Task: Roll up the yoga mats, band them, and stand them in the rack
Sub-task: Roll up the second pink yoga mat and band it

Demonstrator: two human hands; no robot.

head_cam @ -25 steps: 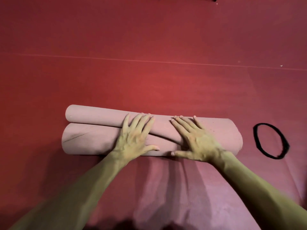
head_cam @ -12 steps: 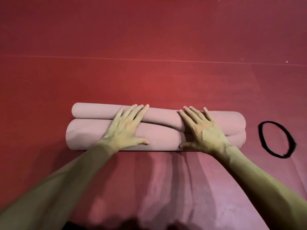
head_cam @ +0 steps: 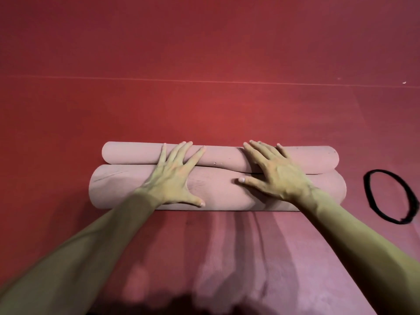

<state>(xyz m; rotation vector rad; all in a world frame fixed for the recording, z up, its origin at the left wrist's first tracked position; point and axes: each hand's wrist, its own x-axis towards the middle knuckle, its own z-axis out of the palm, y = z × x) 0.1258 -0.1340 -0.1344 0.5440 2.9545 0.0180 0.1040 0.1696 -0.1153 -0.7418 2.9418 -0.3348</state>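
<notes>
The red floor [head_cam: 204,53] is stretching away beyond the roll. The pink yoga mat is sitting as a thick, two-lobed roll [head_cam: 222,192], its unrolled tail [head_cam: 250,246] trailing from the roll toward the person. Against a second ago, the roll is lying farther along and its lobes are running more parallel, so the skew is being evened out and rolling is probably advancing, with some length left. The left hand [head_cam: 175,180] and right hand [head_cam: 279,176] are pressing flat on top of the roll, spread wider than before, each grip open with straight fingers and clasping nothing. The black band [head_cam: 367,189] is waiting right of the roll, untouched.
</notes>
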